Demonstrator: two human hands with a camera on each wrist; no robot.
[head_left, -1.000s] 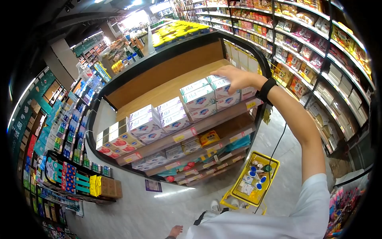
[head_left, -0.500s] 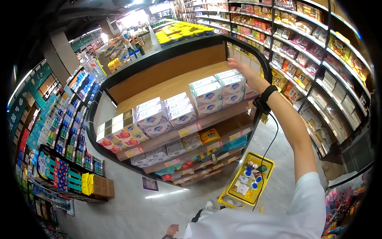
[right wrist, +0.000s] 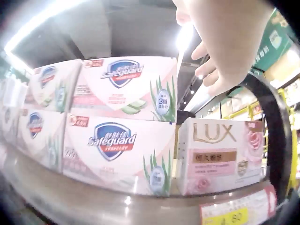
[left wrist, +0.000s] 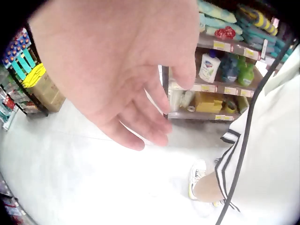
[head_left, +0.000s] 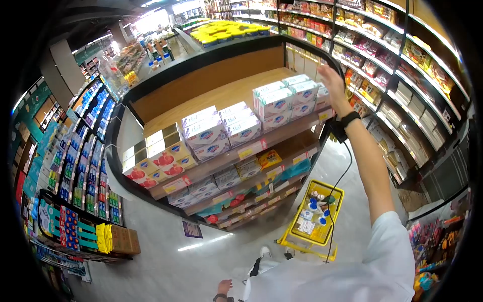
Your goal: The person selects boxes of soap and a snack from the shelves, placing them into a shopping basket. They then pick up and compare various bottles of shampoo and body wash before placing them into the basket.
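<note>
My right hand point(head_left: 333, 88) is raised over the right end of the shelf display, its fingers loosely extended with nothing in them. In the right wrist view that hand point(right wrist: 227, 51) hangs above a pink LUX soap box point(right wrist: 218, 157), apart from it. Beside this box, white Safeguard soap boxes point(right wrist: 126, 89) with an aloe picture are stacked two high. Low at my side, my left hand point(head_left: 225, 288) hangs idle. Its fingers are relaxed and hold nothing in the left wrist view, where the hand point(left wrist: 117, 61) is above the floor.
Purple-marked soap boxes point(head_left: 204, 128) and pomegranate boxes point(head_left: 166, 156) share the top shelf. A yellow shopping basket point(head_left: 339, 201) with several items stands on the floor to the right. A dark frame point(head_left: 322, 50) edges the display, and a cable point(head_left: 347, 166) hangs from my right wrist.
My right hand has left the top of the aloe Safeguard boxes and moved right, toward the end of the shelf. The head view has shifted slightly. My left hand stays low.
</note>
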